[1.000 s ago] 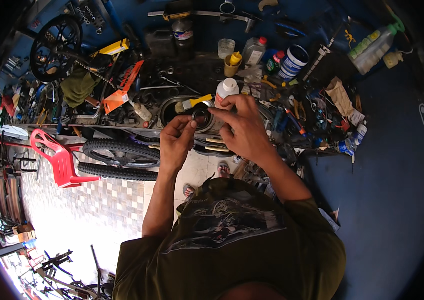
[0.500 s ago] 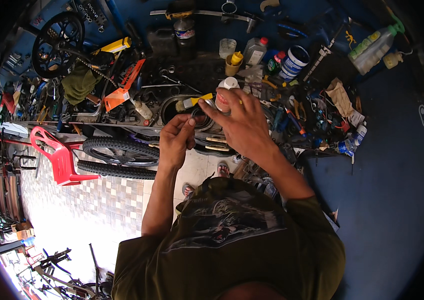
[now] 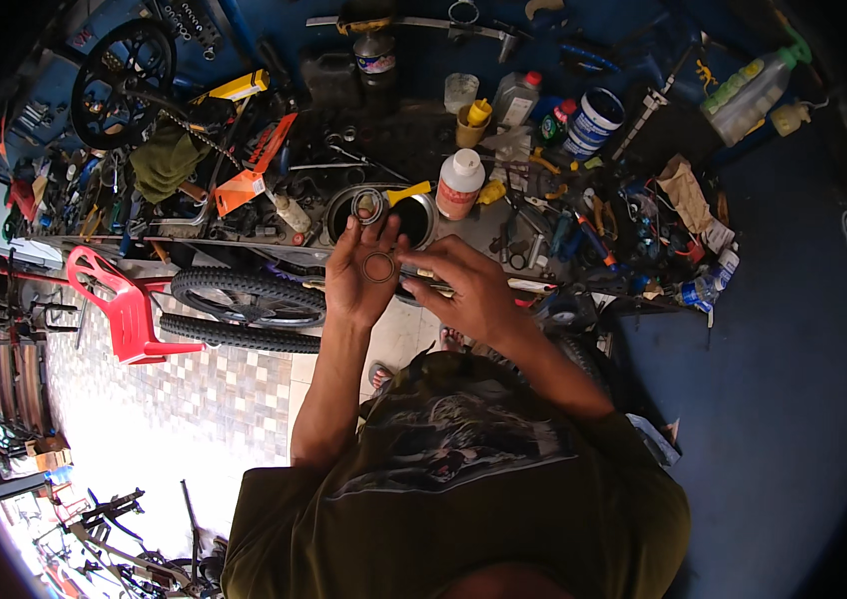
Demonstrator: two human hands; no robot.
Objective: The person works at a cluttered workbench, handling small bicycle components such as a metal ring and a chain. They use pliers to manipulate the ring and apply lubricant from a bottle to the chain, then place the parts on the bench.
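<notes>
My left hand (image 3: 353,285) is palm up, fingers stretched out. A thin metal ring (image 3: 378,267) lies on its palm, and a thicker metal ring (image 3: 367,206) rests at its fingertips. My right hand (image 3: 478,295) is close beside that palm, thumb and bent fingers apart, with nothing visible between them. Beyond both hands on the bench is a round basin (image 3: 424,208) with dark contents. A brush with a yellow handle (image 3: 410,193) lies across it. Right of the basin stands a white-capped bottle of reddish liquid (image 3: 460,186).
Tools crowd the workbench, with pliers (image 3: 603,215) on the right and a green cloth (image 3: 166,165) on the left. Bicycle tires (image 3: 249,299) and a red plastic chair (image 3: 129,317) stand below at left. A blue-and-white tub (image 3: 593,125) sits at the back.
My right hand has let go of the white-capped bottle and come down to my left palm. My left hand has turned palm up and opened out, showing the rings.
</notes>
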